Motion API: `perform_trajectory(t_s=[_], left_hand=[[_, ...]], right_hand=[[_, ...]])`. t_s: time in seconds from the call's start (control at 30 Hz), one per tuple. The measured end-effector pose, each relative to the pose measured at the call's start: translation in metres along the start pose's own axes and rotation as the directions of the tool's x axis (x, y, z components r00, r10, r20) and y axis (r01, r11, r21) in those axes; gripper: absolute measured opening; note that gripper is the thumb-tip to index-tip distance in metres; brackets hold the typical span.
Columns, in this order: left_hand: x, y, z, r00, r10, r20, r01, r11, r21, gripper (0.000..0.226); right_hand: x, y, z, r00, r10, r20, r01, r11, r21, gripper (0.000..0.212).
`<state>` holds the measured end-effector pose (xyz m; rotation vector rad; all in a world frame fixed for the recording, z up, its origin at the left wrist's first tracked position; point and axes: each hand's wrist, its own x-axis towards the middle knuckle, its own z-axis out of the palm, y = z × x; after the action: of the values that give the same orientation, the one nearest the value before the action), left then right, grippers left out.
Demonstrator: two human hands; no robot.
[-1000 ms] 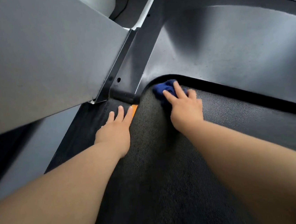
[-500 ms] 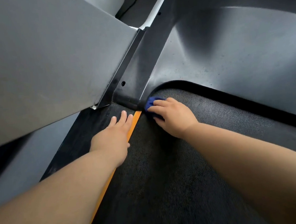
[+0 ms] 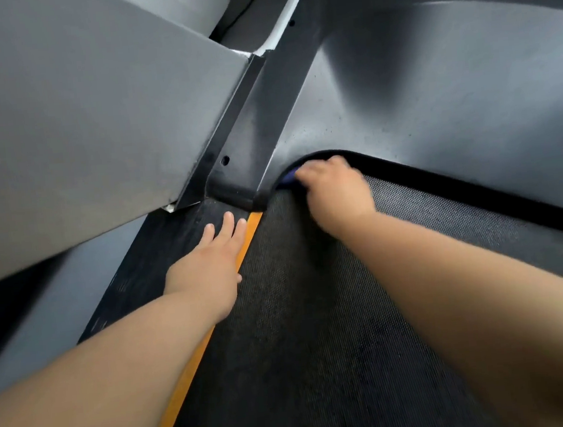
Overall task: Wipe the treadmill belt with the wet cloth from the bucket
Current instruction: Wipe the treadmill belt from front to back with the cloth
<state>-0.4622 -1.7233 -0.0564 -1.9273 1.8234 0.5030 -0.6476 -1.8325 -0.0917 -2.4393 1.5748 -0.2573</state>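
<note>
Right hand [image 3: 334, 187] curled over a blue cloth [image 3: 289, 179], pressing it onto the belt [image 3: 319, 330] at the far left corner, right where the belt meets the curved black rim of the cover [image 3: 434, 102]. Only a small blue edge of the cloth showing, left of the knuckles, the rest hidden beneath the palm. Fingers bent around the cloth, hand slightly blurred.

Left hand [image 3: 209, 265] flat and palm down on the dark side rail [image 3: 160, 256], fingers stretched forward and close together, holding nothing. Fingertips pointing far, near the base of the black upright [image 3: 253, 112]. Index side of the hand lying along the orange strip [image 3: 191, 366] between rail and belt, partly over it.

Belt dark and finely textured, filling the near and right part of the view. Grey panel [image 3: 74, 112] slanting across the far left, above the rail. Both forearms bare, reaching in from the near edge. No bucket in view.
</note>
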Motion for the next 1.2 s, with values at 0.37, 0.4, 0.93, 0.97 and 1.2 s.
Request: perform_trajectory(t_s=[0.37,0.4,0.93,0.97,1.2], left_hand=[[-0.005,0.003,-0.004,1.000,-0.010,-0.002,0.010,1.000,-0.004,0.085],[-0.006,0.003,-0.004,1.000,-0.009,0.000,0.009,1.000,-0.004,0.085],[0.000,0.000,0.002,0.999,-0.010,0.030,0.011,0.999,-0.039,0.095],[0.000,0.001,0.003,1.000,-0.009,0.029,0.010,0.999,-0.046,0.093],[0.000,-0.004,0.001,0.999,0.013,0.047,-0.010,0.999,-0.052,0.089]], right_hand=[[-0.030,-0.013,0.014,0.992,-0.126,0.009,0.126,0.992,-0.020,0.035],[-0.014,0.002,0.007,0.998,0.035,-0.047,-0.037,0.999,-0.040,0.037],[-0.006,0.031,-0.010,0.946,0.324,0.020,-0.324,0.946,-0.011,0.047],[-0.012,0.018,-0.008,0.962,0.264,0.067,-0.263,0.965,-0.017,0.047],[-0.065,-0.034,0.017,0.973,-0.214,0.089,0.215,0.977,0.001,0.049]])
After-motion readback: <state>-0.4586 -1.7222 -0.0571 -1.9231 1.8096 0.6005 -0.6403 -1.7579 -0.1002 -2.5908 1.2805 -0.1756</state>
